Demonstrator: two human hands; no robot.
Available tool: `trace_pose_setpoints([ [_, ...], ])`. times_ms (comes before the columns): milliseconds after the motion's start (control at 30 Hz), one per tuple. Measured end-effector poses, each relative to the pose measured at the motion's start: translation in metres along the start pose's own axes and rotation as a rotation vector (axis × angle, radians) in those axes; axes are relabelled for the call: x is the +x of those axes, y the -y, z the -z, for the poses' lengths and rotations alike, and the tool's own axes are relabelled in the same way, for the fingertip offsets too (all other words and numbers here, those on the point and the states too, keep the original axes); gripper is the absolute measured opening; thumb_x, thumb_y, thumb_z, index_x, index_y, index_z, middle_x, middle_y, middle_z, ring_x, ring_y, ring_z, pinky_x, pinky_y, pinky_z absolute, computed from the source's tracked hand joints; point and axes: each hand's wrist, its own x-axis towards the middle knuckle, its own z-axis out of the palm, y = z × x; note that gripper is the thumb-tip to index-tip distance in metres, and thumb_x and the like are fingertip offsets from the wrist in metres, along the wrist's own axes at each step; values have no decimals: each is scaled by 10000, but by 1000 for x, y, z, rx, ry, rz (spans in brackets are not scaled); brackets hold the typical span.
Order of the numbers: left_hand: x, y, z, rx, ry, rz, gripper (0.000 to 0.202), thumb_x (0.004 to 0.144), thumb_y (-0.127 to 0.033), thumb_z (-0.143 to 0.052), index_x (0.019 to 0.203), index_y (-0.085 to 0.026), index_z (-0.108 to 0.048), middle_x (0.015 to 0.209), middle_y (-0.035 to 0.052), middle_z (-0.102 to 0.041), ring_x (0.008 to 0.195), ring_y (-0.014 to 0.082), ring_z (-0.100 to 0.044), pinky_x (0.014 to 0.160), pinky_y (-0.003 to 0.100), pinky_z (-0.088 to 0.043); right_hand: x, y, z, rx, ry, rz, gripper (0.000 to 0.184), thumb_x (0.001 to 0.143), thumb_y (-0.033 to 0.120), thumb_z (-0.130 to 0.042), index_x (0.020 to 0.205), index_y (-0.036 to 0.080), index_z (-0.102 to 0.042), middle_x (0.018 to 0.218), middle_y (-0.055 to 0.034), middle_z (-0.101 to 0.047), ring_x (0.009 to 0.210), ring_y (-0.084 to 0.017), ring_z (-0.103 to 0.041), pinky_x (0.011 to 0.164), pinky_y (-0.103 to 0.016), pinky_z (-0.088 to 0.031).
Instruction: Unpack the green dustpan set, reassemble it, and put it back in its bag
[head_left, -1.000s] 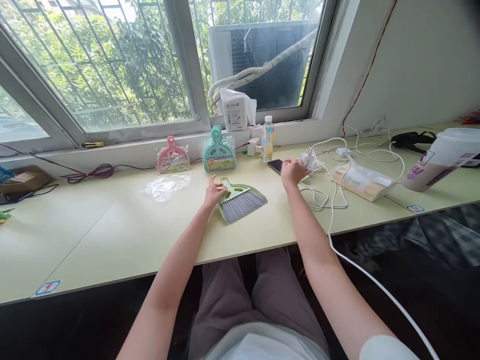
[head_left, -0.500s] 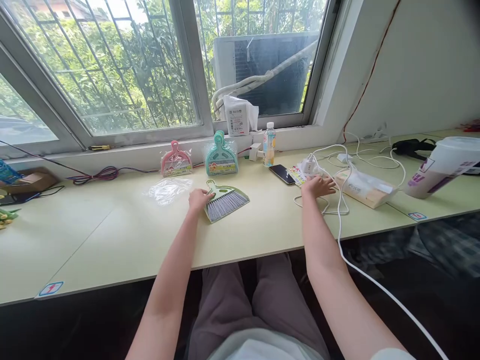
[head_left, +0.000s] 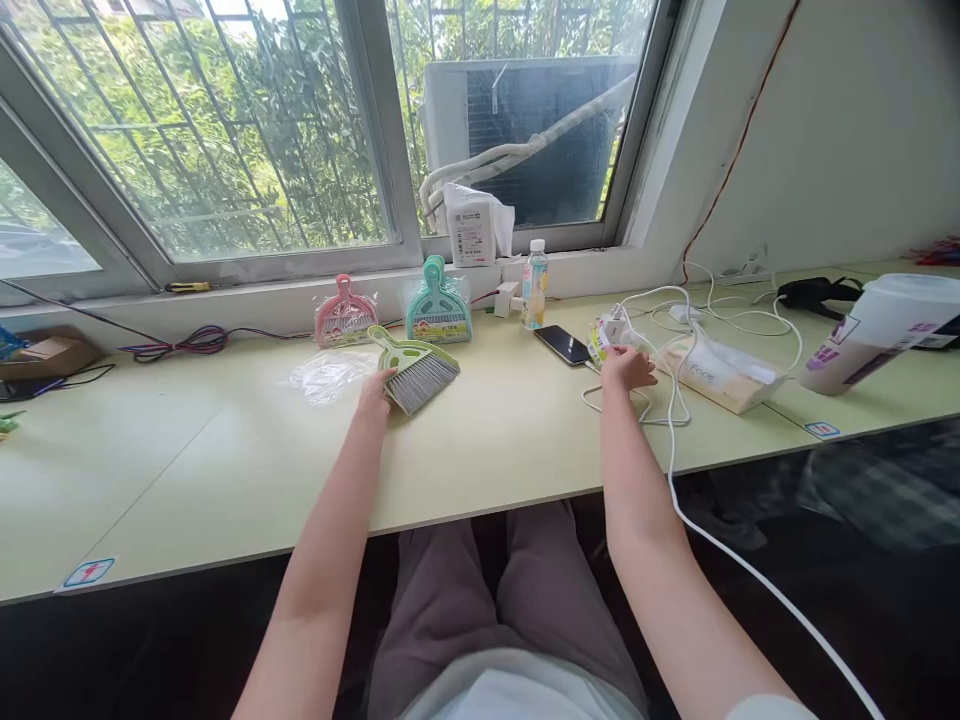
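My left hand [head_left: 374, 393] is closed on the left edge of a small green dustpan [head_left: 444, 353]. A brush with grey bristles [head_left: 421, 382] is nested in it, and the set is tilted with its handle pointing up and left. My right hand [head_left: 628, 368] pinches a yellow-green printed card [head_left: 598, 341], which stands tilted beside a white power strip [head_left: 616, 325]; the fingertips are partly hidden. Just left of the card lies a black phone [head_left: 562, 345]. Behind my left hand are a wrapped pink dustpan set [head_left: 345, 315] and wrapped teal ones [head_left: 439, 305].
Crumpled clear plastic [head_left: 326, 376] lies left of the dustpan. A drink bottle [head_left: 535, 285] and a tissue pack [head_left: 472, 228] stand at the back. To the right are white cables [head_left: 675, 400], a tissue packet [head_left: 720, 372] and a large tilted cup [head_left: 874, 335].
My left hand has moved the green dustpan and brush up and left, turning it. My right hand has tipped up the card, which lay flatter by the phone before.
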Motion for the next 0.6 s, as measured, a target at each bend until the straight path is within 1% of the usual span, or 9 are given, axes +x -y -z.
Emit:
trace_pose_setpoints([
  [67,-2,1,-2,-9,31,1,377,719,-112,-618,1088,-182,-652,791,47,-685,755,185,-680,719,325,-575,-8,19,1,175,3,95,265,921,320,-460,1042,189,-655,1142,-151,-635,1123,-295,-544,913,-470,-392],
  [100,-3,2,-2,-13,55,7,384,726,-118,-617,1103,-188,-646,809,49,-692,761,190,-683,724,336,-578,-14,30,0,287,62,177,283,933,338,-443,1070,182,-635,1135,-136,-643,1086,-257,-570,901,-416,-410],
  [133,-4,3,-3,-14,80,25,377,741,-134,-611,1112,-194,-644,823,54,-697,771,199,-685,732,353,-580,-22,40,0,403,183,250,304,939,372,-439,1085,178,-621,1123,-125,-651,1042,-225,-594,871,-365,-429],
  [233,-6,6,-8,27,137,67,334,792,-204,-585,1120,-199,-646,861,78,-708,841,234,-692,778,400,-578,-53,65,-1,665,737,428,425,893,535,-493,1141,206,-597,1061,-78,-672,946,-185,-629,782,-292,-460],
  [300,-9,9,-12,80,199,56,332,801,-242,-595,1127,-202,-643,913,87,-712,896,248,-691,810,412,-574,-75,71,0,704,1098,570,486,811,600,-587,1112,220,-628,987,-57,-688,893,-181,-631,748,-281,-463],
  [367,-12,12,-16,122,285,51,342,796,-280,-623,1129,-201,-636,973,92,-710,924,249,-689,830,411,-571,-95,73,2,677,1322,654,498,760,603,-648,1068,212,-664,916,-52,-695,848,-177,-622,728,-280,-461],
  [467,-18,15,-20,154,424,45,400,764,-348,-690,1125,-188,-626,1027,110,-706,955,266,-687,858,420,-565,-114,73,2,639,1423,672,467,760,564,-665,1047,196,-692,861,-50,-694,795,-160,-603,717,-278,-461],
  [533,-22,15,-21,172,516,22,468,722,-393,-746,1126,-191,-624,1056,117,-705,1018,293,-673,904,436,-551,-120,74,-2,613,1411,655,440,781,535,-659,1052,191,-702,850,-51,-695,771,-149,-594,711,-271,-464],
  [600,-26,14,-21,179,588,-3,524,675,-410,-791,1125,-198,-627,1091,116,-701,1093,314,-645,957,447,-530,-121,74,-8,555,1346,654,405,805,503,-653,1052,188,-712,850,-54,-697,752,-143,-589,704,-262,-467],
])
